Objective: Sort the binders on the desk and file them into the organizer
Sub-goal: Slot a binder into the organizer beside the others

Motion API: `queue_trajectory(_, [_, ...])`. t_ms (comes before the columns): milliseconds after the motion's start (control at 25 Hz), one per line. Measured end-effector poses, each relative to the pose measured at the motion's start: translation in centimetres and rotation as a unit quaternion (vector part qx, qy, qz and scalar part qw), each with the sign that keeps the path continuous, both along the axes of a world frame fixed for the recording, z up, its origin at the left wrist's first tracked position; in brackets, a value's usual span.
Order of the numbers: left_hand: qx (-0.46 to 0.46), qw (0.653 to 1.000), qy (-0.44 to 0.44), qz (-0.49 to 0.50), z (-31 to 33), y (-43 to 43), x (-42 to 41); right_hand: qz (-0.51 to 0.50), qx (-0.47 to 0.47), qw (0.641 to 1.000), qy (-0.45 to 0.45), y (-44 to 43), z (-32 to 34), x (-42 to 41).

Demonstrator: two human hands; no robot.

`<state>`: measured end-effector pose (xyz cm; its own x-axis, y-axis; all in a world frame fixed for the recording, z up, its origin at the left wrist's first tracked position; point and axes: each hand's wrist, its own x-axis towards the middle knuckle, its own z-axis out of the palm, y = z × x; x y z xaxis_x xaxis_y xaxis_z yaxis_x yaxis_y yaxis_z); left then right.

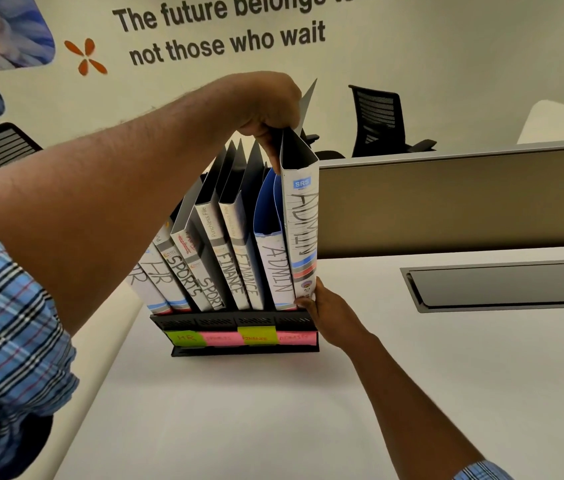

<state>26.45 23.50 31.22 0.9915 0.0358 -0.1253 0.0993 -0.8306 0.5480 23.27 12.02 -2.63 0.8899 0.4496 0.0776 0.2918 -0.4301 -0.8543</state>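
Observation:
A black organizer stands on the white desk with coloured sticky labels on its front. Several binders stand in it, their spines marked HR, SPORTS, FINANCE and ADMIN. The rightmost ADMIN binder stands upright in the right-hand slot, higher than the rest. My left hand grips its top edge from above. My right hand holds its bottom corner at the organizer's right end. A second ADMIN binder, blue inside, leans just left of it.
The white desk stretches toward me. A grey partition panel rises right of the organizer, with a black cable tray slot in the desk below it. Black office chairs stand beyond, before a wall with lettering.

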Motion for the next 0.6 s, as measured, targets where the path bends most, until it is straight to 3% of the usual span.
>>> queue_trajectory(160, [-0.015,1.000,0.009,0.008,-1.1,0.0,-0.4,0.012,0.026,0.999,0.013,-0.4,0.0,-0.1])
queue_trajectory(320, [-0.007,1.000,-0.012,0.024,-1.8,-0.1,-0.1,0.021,0.151,0.988,0.010,-0.2,0.7,-1.5])
queue_trajectory(600, [0.059,0.998,-0.032,0.019,-2.6,-0.4,0.7,-0.116,0.289,0.946,-0.089,4.5,4.7,-2.3])
